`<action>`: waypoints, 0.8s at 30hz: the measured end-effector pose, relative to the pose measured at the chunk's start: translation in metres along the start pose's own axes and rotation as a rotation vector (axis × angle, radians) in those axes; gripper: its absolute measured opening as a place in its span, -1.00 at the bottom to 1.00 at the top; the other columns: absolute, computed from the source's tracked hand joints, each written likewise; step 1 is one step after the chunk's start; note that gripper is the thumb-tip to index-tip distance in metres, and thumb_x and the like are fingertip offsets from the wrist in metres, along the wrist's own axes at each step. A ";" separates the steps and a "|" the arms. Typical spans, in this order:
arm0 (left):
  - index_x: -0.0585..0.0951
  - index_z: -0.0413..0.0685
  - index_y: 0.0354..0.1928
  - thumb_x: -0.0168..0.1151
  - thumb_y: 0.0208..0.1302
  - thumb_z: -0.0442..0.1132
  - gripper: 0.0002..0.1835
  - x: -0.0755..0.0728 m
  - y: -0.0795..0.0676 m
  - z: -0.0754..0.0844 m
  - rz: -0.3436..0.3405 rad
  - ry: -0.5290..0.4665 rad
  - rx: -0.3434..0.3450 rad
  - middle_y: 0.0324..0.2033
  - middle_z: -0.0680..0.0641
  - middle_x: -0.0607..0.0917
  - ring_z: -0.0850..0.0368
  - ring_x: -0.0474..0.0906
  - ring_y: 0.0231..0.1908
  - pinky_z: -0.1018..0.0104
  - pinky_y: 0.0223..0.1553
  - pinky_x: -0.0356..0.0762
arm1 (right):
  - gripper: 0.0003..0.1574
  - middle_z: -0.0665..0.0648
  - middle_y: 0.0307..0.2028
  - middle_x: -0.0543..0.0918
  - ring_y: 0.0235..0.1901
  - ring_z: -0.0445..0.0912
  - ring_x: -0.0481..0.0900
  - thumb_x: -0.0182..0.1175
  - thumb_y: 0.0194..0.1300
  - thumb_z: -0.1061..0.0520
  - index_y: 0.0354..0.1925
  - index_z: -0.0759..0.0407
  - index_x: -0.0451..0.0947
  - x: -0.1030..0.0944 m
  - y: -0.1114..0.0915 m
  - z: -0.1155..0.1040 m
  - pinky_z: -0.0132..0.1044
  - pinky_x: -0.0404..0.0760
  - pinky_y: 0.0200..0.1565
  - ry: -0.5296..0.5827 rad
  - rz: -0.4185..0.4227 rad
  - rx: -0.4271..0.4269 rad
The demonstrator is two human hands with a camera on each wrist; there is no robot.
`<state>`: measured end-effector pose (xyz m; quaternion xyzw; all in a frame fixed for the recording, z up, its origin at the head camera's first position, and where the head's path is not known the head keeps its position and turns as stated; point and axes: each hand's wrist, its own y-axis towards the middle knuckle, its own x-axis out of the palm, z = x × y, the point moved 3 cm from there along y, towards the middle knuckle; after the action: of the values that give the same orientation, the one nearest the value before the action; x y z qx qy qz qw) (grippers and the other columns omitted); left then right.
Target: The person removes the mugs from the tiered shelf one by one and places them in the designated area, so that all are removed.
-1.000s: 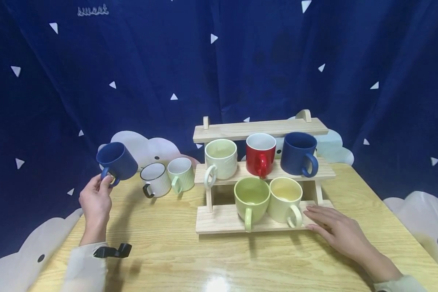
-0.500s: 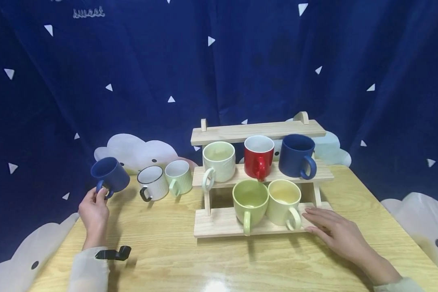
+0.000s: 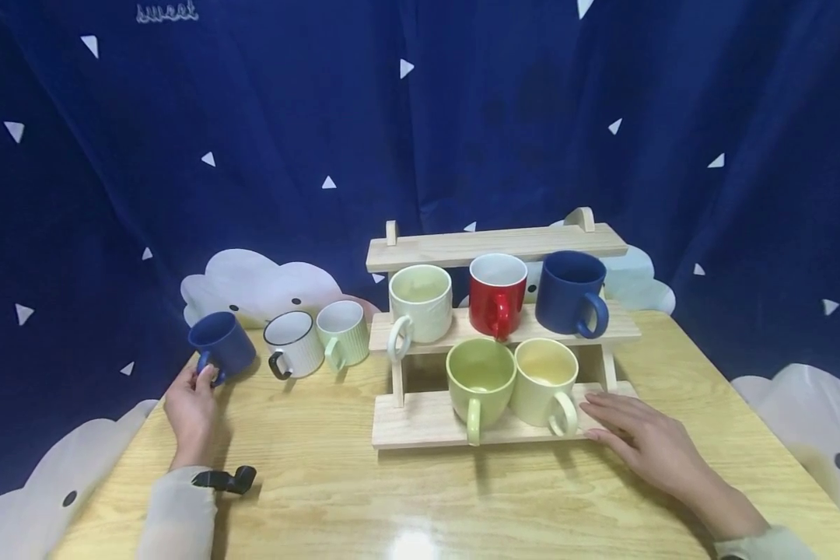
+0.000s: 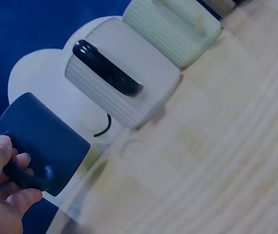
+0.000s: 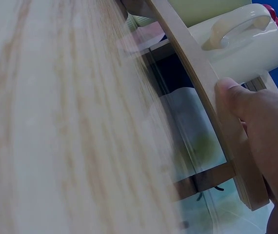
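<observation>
My left hand (image 3: 192, 404) pinches the handle of a matte blue mug (image 3: 229, 348) at the table's left side. The mug is upright, low by the tabletop, beside a white ribbed mug (image 3: 304, 351) with a black handle. In the left wrist view, fingers and thumb curl round the blue mug's (image 4: 46, 136) handle. My right hand (image 3: 644, 443) rests on the right end of a wooden rack's lowest shelf (image 3: 420, 424), fingers fairly straight. In the right wrist view, its thumb (image 5: 231, 92) lies against the shelf's front edge, near a cream mug (image 5: 246, 44).
A pale green ribbed mug (image 3: 350, 338) stands between the white mug and the rack. The lowest shelf holds a green mug (image 3: 479, 389) and the cream mug. Above are a pale embossed mug (image 3: 427, 311), a red mug (image 3: 493, 303) and another blue mug (image 3: 567, 299). The top board (image 3: 490, 243) is bare.
My left hand has lowered the blue mug from the air toward the tabletop, next to the white mug. The right hand stays on the lowest shelf.
</observation>
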<state>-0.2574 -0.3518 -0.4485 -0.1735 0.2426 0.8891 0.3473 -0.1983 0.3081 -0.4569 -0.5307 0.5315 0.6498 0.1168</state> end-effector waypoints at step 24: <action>0.59 -0.27 0.10 0.05 0.50 -0.09 -0.61 0.026 -0.004 -0.009 -0.074 -0.001 -0.008 -0.18 -0.32 0.66 -0.05 0.49 -0.23 0.24 -0.25 0.35 | -0.42 -0.04 0.14 0.61 0.13 0.01 0.53 0.45 0.09 -0.07 0.12 -0.12 0.64 0.000 0.000 0.000 0.03 0.55 -0.04 0.003 -0.023 0.010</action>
<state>-0.2709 -0.3405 -0.4699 -0.1833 0.2321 0.8767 0.3795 -0.1989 0.3079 -0.4569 -0.5370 0.5289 0.6449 0.1262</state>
